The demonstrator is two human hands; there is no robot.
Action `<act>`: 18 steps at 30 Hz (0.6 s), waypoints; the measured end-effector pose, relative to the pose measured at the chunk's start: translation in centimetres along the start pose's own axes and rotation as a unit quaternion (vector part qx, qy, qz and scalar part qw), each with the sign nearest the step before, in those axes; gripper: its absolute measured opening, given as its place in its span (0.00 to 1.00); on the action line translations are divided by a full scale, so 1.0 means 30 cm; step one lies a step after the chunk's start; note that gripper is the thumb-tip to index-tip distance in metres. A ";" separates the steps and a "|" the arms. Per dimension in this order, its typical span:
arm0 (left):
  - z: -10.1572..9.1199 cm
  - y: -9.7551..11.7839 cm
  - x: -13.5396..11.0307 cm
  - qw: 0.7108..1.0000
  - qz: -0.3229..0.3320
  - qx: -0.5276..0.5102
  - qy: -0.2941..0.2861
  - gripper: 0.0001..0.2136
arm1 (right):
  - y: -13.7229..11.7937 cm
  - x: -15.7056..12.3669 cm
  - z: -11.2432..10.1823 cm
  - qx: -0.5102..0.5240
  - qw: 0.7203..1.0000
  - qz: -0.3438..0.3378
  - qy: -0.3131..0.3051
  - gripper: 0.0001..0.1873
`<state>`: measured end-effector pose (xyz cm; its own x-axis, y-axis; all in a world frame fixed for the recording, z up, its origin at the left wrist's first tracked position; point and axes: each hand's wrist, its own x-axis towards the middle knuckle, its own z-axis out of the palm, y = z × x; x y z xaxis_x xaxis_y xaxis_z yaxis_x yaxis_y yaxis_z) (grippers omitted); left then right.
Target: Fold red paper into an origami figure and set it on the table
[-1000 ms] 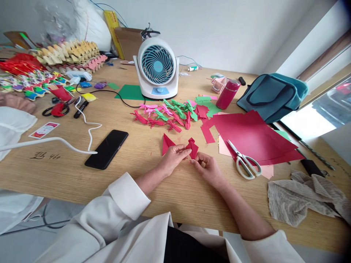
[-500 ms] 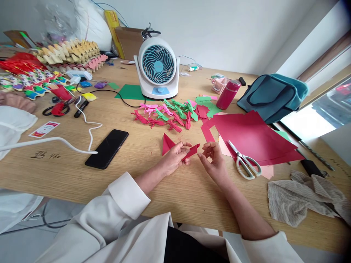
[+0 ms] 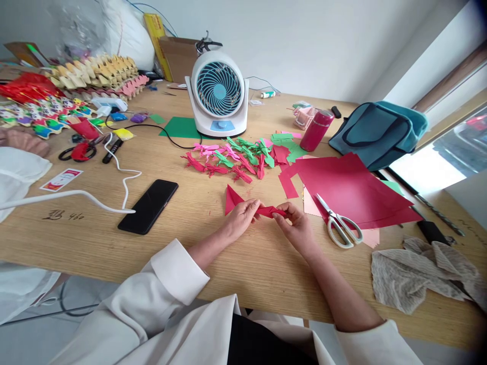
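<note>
A small folded red paper piece [image 3: 271,211] is held flat between both hands just above the wooden table [image 3: 213,263]. My left hand [image 3: 241,219] pinches its left end. Pinching the right end is my right hand [image 3: 297,226]. A red paper triangle [image 3: 231,197] lies just behind my left hand. Red paper sheets [image 3: 348,187] with white-handled scissors [image 3: 340,225] on them lie to the right. A row of folded red, pink and green paper figures [image 3: 234,159] sits farther back.
A black phone [image 3: 148,206] with a white cable [image 3: 76,195] lies to the left. A white desk fan [image 3: 218,96], a red bottle [image 3: 316,130] and a teal bag [image 3: 378,133] stand at the back. A grey cloth [image 3: 422,274] lies at the right. Paper crafts [image 3: 68,96] crowd the far left.
My right hand let go of the red piece, lifted open, then came back and pinched its right end. The piece has turned from upright to lying flat between both hands.
</note>
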<state>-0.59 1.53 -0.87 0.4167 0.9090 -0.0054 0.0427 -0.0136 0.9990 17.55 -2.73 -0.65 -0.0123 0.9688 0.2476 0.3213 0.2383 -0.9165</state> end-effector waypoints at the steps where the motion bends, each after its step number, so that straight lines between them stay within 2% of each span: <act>1: -0.002 -0.001 0.002 0.999 0.026 0.029 0.013 0.17 | 0.006 0.001 0.001 0.007 1.000 0.016 0.004 0.06; 4: -0.001 0.001 0.004 0.991 0.097 0.084 0.027 0.08 | 0.017 0.004 0.005 0.032 0.999 0.043 -0.006 0.07; 6: 0.002 0.002 0.003 0.987 0.120 0.102 0.039 0.05 | 0.016 0.005 0.007 0.046 0.997 0.054 -0.017 0.08; 11: 0.000 -0.004 0.001 0.981 0.115 0.146 0.045 0.03 | -0.002 0.004 0.006 0.037 0.996 0.072 -0.050 0.11; 14: -0.002 -0.005 -0.004 0.976 0.117 0.182 0.011 0.03 | -0.004 0.001 -0.004 0.004 0.994 0.079 -0.074 0.12; 18: 0.003 0.005 -0.021 0.960 0.115 0.255 -0.029 0.05 | 0.001 -0.004 -0.023 -0.039 0.991 0.079 -0.103 0.09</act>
<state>-0.76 0.91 -0.73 0.5168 0.8335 0.1954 0.3770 -0.4264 0.8222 18.20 -2.87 -0.49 -0.1458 0.9890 0.0255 0.4076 0.0836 -0.9093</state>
